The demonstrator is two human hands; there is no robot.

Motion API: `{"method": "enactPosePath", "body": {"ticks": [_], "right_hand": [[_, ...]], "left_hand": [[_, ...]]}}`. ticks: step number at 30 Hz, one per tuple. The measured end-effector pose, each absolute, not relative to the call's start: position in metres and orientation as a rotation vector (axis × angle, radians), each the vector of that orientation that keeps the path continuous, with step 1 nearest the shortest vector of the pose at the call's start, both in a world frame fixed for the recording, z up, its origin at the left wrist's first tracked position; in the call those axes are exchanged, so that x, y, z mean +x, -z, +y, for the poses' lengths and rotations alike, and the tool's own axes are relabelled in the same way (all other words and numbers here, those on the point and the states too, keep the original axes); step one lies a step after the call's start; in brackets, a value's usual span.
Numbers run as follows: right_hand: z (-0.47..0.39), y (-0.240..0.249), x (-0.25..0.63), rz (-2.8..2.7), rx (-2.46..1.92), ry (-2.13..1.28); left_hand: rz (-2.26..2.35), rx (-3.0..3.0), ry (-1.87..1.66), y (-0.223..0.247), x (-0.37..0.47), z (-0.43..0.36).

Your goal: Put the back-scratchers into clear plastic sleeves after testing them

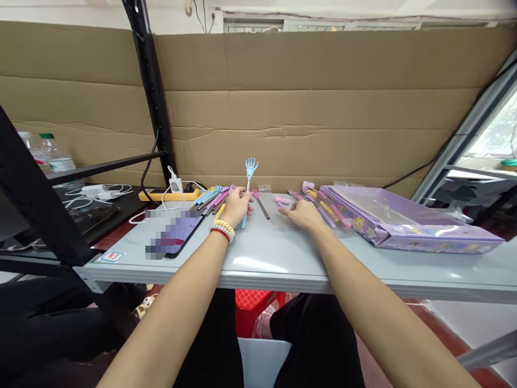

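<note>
My left hand (238,207) is closed around the shaft of a light blue back scratcher (251,167) with a hand-shaped head pointing up; its blue handle end shows below my fingers. My right hand (302,214) is pinched at the edge of a clear plastic bag (278,220) lying on the table, by a pink label (282,200). Between my hands lies a pink back scratcher (262,203) with a metal shaft. Left of my left hand is a pile of back scratchers (212,198) in blue, purple, pink and yellow. Several wrapped back scratchers (325,208) lie beyond my right hand.
A purple display box (432,242) takes up the table's right side. On the left lie a phone (183,240) and a yellow power strip (189,195) with a white charger and cable. Cardboard (283,108) stands behind. A black metal post (147,75) rises at the left.
</note>
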State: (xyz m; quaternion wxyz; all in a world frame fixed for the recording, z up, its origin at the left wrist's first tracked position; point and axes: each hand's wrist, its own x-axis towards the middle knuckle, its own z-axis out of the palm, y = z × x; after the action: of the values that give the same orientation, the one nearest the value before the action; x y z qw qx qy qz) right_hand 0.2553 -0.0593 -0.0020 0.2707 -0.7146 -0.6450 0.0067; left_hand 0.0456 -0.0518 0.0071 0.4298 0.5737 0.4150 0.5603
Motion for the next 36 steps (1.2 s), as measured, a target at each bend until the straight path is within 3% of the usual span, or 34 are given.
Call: {"method": "enactPosePath", "body": {"ticks": [7, 19, 28, 36], "right_hand": [[-0.058, 0.001, 0.251, -1.864, -1.959, -0.273], [-0.065, -0.005, 0.236, -1.301, -1.169, -0.494], [-0.064, -0.009, 0.235, -1.113, -1.002, -0.571], [-0.061, -0.014, 0.237, -0.916, -0.987, -0.728]], "left_hand": [[1.042, 1.502, -1.476, -0.005, 0.047, -0.047], [0.933, 1.624, -1.303, -0.012, 0.050, -0.062], [0.937, 1.931, -0.988, -0.010, 0.056, -0.070], [1.072, 2.161, -1.106, -0.006, 0.055, -0.066]]}}
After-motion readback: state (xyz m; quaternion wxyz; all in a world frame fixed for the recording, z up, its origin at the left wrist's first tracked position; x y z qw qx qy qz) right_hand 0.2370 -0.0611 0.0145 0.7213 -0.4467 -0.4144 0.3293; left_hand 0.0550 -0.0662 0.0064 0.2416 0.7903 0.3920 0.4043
